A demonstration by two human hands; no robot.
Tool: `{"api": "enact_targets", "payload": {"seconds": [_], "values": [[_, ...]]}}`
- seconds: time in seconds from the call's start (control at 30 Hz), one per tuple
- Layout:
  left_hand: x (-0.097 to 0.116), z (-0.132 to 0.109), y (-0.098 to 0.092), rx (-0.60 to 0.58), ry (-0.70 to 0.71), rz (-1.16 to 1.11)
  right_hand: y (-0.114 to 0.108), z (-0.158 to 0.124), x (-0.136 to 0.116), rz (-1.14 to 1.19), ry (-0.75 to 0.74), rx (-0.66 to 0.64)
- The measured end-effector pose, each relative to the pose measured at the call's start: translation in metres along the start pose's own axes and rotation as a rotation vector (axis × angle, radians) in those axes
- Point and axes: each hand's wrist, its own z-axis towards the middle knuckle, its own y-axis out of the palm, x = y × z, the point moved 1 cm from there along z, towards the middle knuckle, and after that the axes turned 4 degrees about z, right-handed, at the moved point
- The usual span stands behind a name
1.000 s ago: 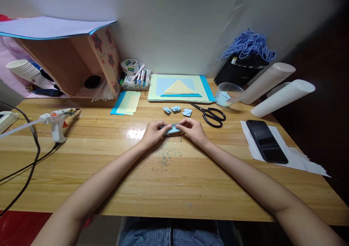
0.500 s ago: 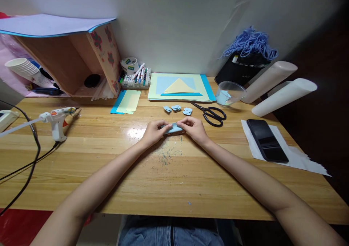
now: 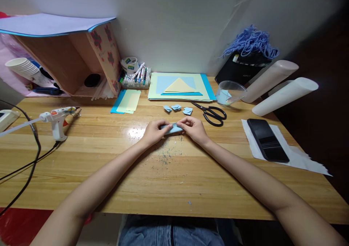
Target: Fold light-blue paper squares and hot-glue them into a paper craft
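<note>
A small light blue folded paper piece [image 3: 173,128] lies on the wooden table [image 3: 169,173] between my two hands. My left hand [image 3: 154,131] pinches its left end with curled fingers. My right hand [image 3: 194,128] pinches its right end the same way. Both hands rest low on the tabletop. Just beyond them lie several small folded blue paper pieces [image 3: 177,109]. Black scissors [image 3: 211,112] lie to the right of those pieces.
A glue gun [image 3: 57,119] with cord stands at the left. A cardboard box [image 3: 68,57], markers [image 3: 136,77], stacked coloured paper sheets [image 3: 180,87] and a clear cup [image 3: 229,92] line the back. A black phone [image 3: 267,140] on white paper and two white cylinders [image 3: 283,95] sit right.
My hands stay on the blue paper; the fingers shift slightly along its ends. The view has tipped a little.
</note>
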Motion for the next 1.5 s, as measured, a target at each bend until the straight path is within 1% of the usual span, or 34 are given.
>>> {"api": "enact_targets", "payload": {"seconds": [0.13, 0.23, 0.37, 0.47, 0.57, 0.77, 0.83, 0.97, 1.07, 1.17, 1.3, 1.5], "values": [[0.004, 0.000, -0.002, 0.039, 0.078, 0.043, 0.000, 0.001, -0.002, 0.000, -0.020, -0.010], [0.004, -0.001, -0.003, 0.078, 0.102, 0.011, 0.002, 0.000, -0.003, 0.036, 0.019, -0.075], [0.001, 0.001, -0.003, 0.085, 0.069, -0.110, 0.007, -0.003, -0.004, 0.032, 0.042, -0.199], [-0.001, 0.003, -0.003, 0.081, 0.027, -0.201, 0.010, -0.006, -0.004, 0.035, 0.030, -0.235], [-0.002, 0.003, -0.002, 0.066, -0.006, -0.247, 0.011, -0.007, -0.005, 0.045, 0.036, -0.226], [-0.002, 0.002, 0.000, 0.053, -0.073, -0.276, 0.008, -0.006, -0.007, 0.077, 0.047, -0.158], [-0.002, 0.001, 0.001, 0.058, -0.069, -0.263, 0.007, -0.005, -0.007, 0.083, 0.044, -0.169], [-0.002, 0.001, 0.001, 0.060, -0.043, -0.234, 0.007, -0.004, -0.006, 0.075, 0.059, -0.232], [-0.002, 0.001, 0.002, 0.069, -0.044, -0.215, 0.006, -0.004, -0.004, 0.045, 0.069, -0.208], [-0.003, 0.002, 0.003, 0.073, -0.036, -0.204, 0.005, -0.003, -0.004, 0.018, 0.049, -0.203], [-0.005, 0.002, 0.003, 0.070, -0.027, -0.199, 0.004, -0.003, -0.003, 0.016, 0.023, -0.202], [-0.003, 0.001, 0.002, 0.058, -0.051, -0.199, 0.006, -0.004, -0.004, 0.034, 0.001, -0.169]]}}
